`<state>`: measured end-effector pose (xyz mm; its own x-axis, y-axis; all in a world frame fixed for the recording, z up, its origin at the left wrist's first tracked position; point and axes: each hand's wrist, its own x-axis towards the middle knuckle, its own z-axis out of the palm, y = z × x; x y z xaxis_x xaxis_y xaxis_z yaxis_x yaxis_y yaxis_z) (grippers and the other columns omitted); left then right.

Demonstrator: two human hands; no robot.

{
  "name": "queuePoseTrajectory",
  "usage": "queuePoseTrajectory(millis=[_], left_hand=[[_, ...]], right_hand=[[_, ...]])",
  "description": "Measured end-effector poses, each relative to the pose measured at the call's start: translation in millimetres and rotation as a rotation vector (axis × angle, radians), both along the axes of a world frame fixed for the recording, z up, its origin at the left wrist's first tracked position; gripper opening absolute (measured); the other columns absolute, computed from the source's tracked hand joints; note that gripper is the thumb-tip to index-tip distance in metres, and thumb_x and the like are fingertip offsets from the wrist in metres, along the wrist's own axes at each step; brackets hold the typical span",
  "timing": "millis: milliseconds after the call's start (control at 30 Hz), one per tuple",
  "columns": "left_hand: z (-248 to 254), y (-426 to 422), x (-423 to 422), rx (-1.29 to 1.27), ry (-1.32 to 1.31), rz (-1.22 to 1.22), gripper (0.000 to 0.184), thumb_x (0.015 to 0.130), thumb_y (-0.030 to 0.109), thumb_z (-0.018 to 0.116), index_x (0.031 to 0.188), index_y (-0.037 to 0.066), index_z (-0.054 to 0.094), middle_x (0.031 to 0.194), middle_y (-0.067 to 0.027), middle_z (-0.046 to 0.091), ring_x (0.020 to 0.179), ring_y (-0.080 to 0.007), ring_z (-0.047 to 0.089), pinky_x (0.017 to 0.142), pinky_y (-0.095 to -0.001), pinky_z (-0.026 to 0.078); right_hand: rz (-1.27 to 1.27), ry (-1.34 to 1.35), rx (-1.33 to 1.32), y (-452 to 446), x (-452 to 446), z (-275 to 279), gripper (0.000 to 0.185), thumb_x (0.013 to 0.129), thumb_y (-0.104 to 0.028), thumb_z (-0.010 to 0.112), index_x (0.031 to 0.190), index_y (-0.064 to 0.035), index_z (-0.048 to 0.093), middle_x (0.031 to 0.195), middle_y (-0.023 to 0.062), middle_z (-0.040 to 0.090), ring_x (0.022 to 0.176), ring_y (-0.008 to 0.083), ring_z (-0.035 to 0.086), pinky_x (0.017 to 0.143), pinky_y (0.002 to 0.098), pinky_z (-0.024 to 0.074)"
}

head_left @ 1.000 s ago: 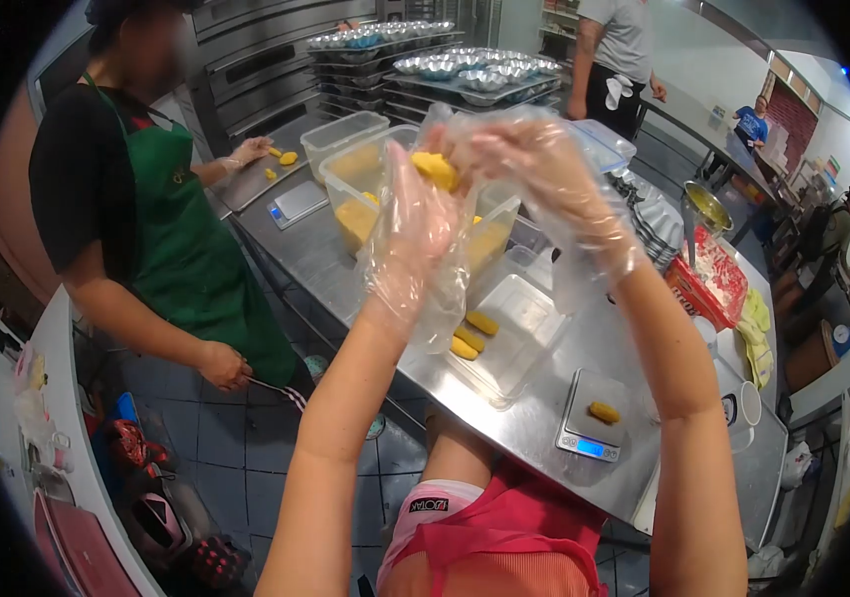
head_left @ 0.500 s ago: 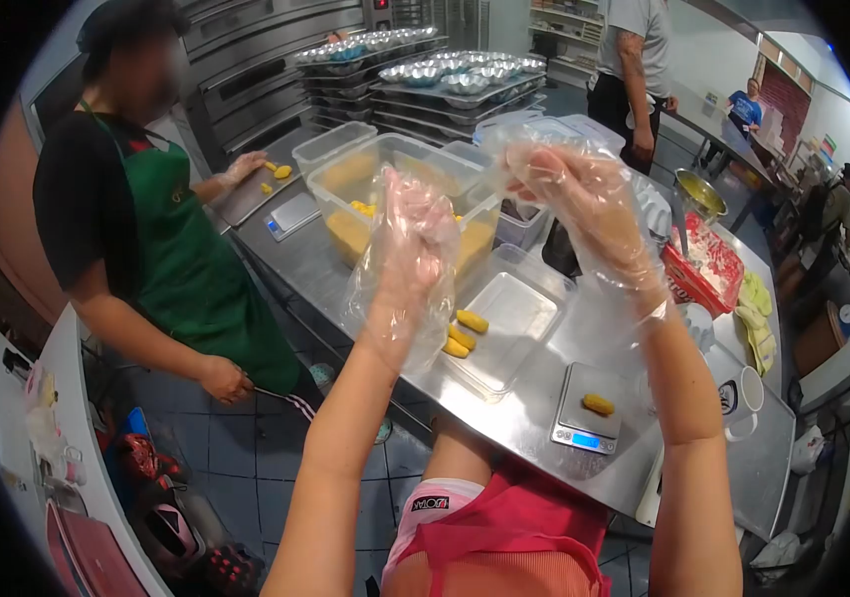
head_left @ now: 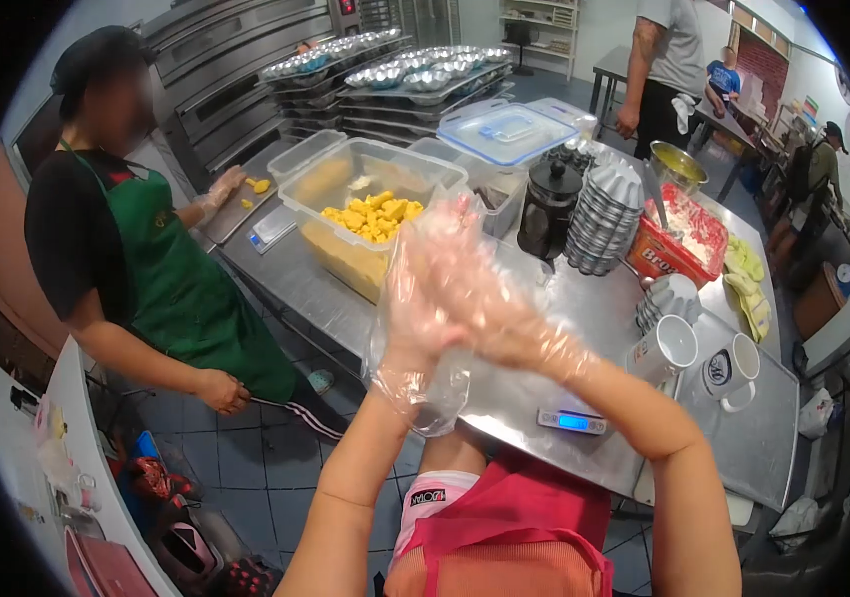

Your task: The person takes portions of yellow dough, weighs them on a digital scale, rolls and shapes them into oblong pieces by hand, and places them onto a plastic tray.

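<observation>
Both of my hands wear loose, clear plastic gloves and meet in front of me above the steel table. My left hand (head_left: 415, 289) points upward with its fingers stretched out. Across its palm lies my right hand (head_left: 499, 313), its fingers smeared by motion. Whether anything is between the palms is hidden. Just beyond them stands a clear plastic tub (head_left: 330, 264) holding yellow dough pieces (head_left: 370, 217). A small digital scale (head_left: 572, 422) with a lit blue display sits below my right wrist; my arm and glove cover most of its plate.
A co-worker in a green apron (head_left: 161, 269) stands at left, one gloved hand near a tray. On the table are a French press (head_left: 547, 211), stacked fluted tins (head_left: 604, 214), a red tub (head_left: 678, 244) and mugs (head_left: 663, 343). Behind are stacked trays (head_left: 425, 75) of tins.
My hands were raised and apart; my right hand has come down and left onto my left hand. The dough pieces on the lid and scale are now hidden behind my hands and arm.
</observation>
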<state>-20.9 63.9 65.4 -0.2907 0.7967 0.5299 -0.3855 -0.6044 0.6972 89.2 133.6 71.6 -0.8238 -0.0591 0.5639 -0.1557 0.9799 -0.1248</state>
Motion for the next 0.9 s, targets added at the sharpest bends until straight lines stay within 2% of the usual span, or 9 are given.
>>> queuePoseTrajectory(millis=[33,167,333,400,533,667,767,867,900], left_hand=[[4,-6,4,-0.160,-0.233,-0.117,0.063,0.093,0.047,0.028,0.139,0.004,0.024,0.143,-0.0092,0.029,0.130,-0.0239,0.030,0.109,-0.0406,0.020],[21,0,23,-0.093,-0.402,-0.100,0.063,0.092,0.048,0.030,0.138,0.004,0.027,0.140,-0.0083,0.035,0.129,-0.0235,0.033,0.106,-0.0411,0.024],[5,1,19,-0.080,-0.595,-0.443,0.065,0.092,0.050,0.026,0.138,0.004,0.027,0.141,-0.0045,0.034,0.127,-0.0203,0.035,0.106,-0.0406,0.023],[3,3,22,-0.078,-0.555,-0.297,0.066,0.092,0.052,0.025,0.138,0.005,0.028,0.141,-0.0050,0.034,0.125,-0.0216,0.038,0.104,-0.0418,0.027],[-9,12,19,-0.060,-0.628,-0.255,0.068,0.091,0.055,0.024,0.138,0.007,0.027,0.141,-0.0055,0.034,0.124,-0.0226,0.039,0.102,-0.0410,0.030],[-8,7,21,0.010,-0.595,-0.418,0.068,0.091,0.055,0.024,0.139,0.008,0.026,0.145,-0.0069,0.027,0.131,-0.0208,0.028,0.103,-0.0350,0.028],[-9,10,28,-0.045,-0.684,-0.354,0.068,0.091,0.056,0.023,0.140,0.009,0.025,0.145,-0.0074,0.026,0.132,-0.0207,0.025,0.104,-0.0353,0.028],[-18,10,31,0.031,-0.654,-0.387,0.069,0.091,0.056,0.020,0.141,0.008,0.022,0.146,-0.0074,0.024,0.135,-0.0198,0.021,0.106,-0.0341,0.023],[-19,9,36,0.038,-0.595,-0.322,0.070,0.091,0.057,0.019,0.141,0.008,0.022,0.146,-0.0071,0.023,0.135,-0.0195,0.020,0.107,-0.0341,0.021]], right_hand=[[-0.040,0.061,0.031,12,1,3,0.069,0.083,-0.041,0.049,0.131,0.0062,0.034,0.133,0.0294,0.034,0.128,0.0391,0.029,0.106,0.0439,0.0234],[0.036,-0.020,0.115,-17,17,6,0.084,0.081,-0.055,0.046,0.135,0.0058,0.025,0.139,0.0273,0.026,0.130,0.0399,0.025,0.107,0.0406,0.0211],[-0.046,-0.059,-0.141,12,18,-13,0.089,0.079,-0.059,0.046,0.140,-0.0003,0.018,0.144,0.0222,0.017,0.134,0.0366,0.016,0.110,0.0414,0.0127],[-0.046,-0.156,-0.011,3,24,-19,0.091,0.078,-0.062,0.045,0.141,-0.0034,0.014,0.147,0.0183,0.013,0.136,0.0313,0.011,0.111,0.0399,0.0098],[0.182,-0.093,-0.475,7,36,7,0.066,0.088,-0.043,0.046,0.136,-0.0013,0.031,0.144,0.0192,0.023,0.135,0.0308,0.017,0.110,0.0387,0.0109],[-0.259,0.380,-0.637,13,50,37,0.042,0.082,-0.006,0.055,0.124,-0.0031,0.050,0.120,0.0167,0.055,0.098,0.0250,0.059,0.085,0.0335,0.0454],[-0.312,0.364,-0.178,-4,58,22,0.029,0.083,-0.004,0.055,0.112,-0.0051,0.059,0.106,0.0146,0.062,0.083,0.0223,0.061,0.078,0.0310,0.0469],[-0.361,0.320,-0.276,3,64,22,0.025,0.080,-0.007,0.060,0.105,-0.0050,0.062,0.099,0.0138,0.062,0.080,0.0230,0.061,0.077,0.0289,0.0470],[-0.396,0.219,-0.543,3,67,27,0.027,0.078,-0.007,0.063,0.105,-0.0010,0.059,0.094,0.0132,0.063,0.082,0.0190,0.061,0.075,0.0282,0.0471]])
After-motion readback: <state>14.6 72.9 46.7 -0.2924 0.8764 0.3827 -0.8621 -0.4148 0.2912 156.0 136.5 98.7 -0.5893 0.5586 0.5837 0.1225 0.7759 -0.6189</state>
